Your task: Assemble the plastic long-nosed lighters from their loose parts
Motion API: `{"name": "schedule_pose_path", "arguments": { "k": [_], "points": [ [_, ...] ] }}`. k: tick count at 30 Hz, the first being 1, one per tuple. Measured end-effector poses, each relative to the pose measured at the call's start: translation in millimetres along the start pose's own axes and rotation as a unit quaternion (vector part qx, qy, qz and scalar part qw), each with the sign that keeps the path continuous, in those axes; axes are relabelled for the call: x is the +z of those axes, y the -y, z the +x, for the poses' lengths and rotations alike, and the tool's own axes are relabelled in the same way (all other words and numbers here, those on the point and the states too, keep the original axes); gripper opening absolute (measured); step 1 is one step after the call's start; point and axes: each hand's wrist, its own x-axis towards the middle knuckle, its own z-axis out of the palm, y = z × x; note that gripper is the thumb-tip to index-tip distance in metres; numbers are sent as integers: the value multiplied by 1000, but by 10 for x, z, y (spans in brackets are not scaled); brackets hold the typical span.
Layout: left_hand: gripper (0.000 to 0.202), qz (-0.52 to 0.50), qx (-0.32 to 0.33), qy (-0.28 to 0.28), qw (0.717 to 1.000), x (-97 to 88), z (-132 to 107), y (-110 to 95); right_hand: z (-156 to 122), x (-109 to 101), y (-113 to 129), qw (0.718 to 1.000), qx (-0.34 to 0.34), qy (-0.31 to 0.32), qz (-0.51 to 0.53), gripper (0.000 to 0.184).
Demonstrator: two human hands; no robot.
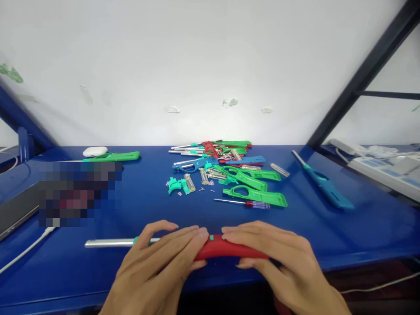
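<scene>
Between both hands, at the table's front edge, lies a red gas lighter [226,248] with a long silver tube pointing left and a small green piece on its top. My left hand [164,262] is wrapped over its front half, near the tube's base. My right hand [278,253] grips the rear end, thumb below and fingers on top. Beyond the hands lie a screwdriver [243,203] with a purple and red handle, and a green lighter shell half [256,195]. Further back are teal plastic parts [177,185], clear fuel tanks [189,183] and tiny screws.
A heap of lighter parts [210,151] sits by the wall. A blue lighter [323,181] lies at right, a green lighter [114,156] beside a white earbud case [95,151] at left. Power strips [390,168] stand far right; a cable [29,249] runs along the left.
</scene>
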Motion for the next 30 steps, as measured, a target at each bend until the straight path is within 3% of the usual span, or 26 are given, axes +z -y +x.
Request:
{"name": "schedule_pose_path", "arguments": {
  "k": [2, 4, 6, 8, 10, 12, 16, 22, 26, 30],
  "points": [
    [26, 10, 4, 26, 1000, -35, 17, 22, -5, 2, -4, 1000, -1, -25, -14, 40],
    [41, 55, -30, 54, 997, -93, -27, 88, -5, -9, 1, 999, 14, -43, -19, 37],
    [56, 118, -72, 86, 987, -162, -131, 205, -1, -23, 8, 998, 29, -61, -14, 33],
    [56, 172, -91, 103, 975, -235, -260, 352, 8, -30, 12, 996, 34, -83, -10, 32],
    [52, 183, -82, 123, 972, -304, -366, 485, 20, -32, 10, 994, 36, -103, -13, 30],
    [47, 151, -31, 149, 977, -361, -415, 556, 31, -33, 5, 992, 44, -116, -17, 29],
    [49, 134, -17, 139, 981, -391, -348, 471, 37, -40, 1, 990, 60, -128, -17, 29],
    [52, 118, -5, 158, 980, -294, -279, 254, 19, -48, 18, 993, 56, -102, -17, 24],
    [57, 128, -5, 171, 977, -282, -335, 243, -16, -61, 18, 990, 82, -104, -56, 18],
    [65, 143, 42, 185, 971, -329, -329, 245, -13, -75, 3, 990, 88, -76, -79, 22]
  ]
}}
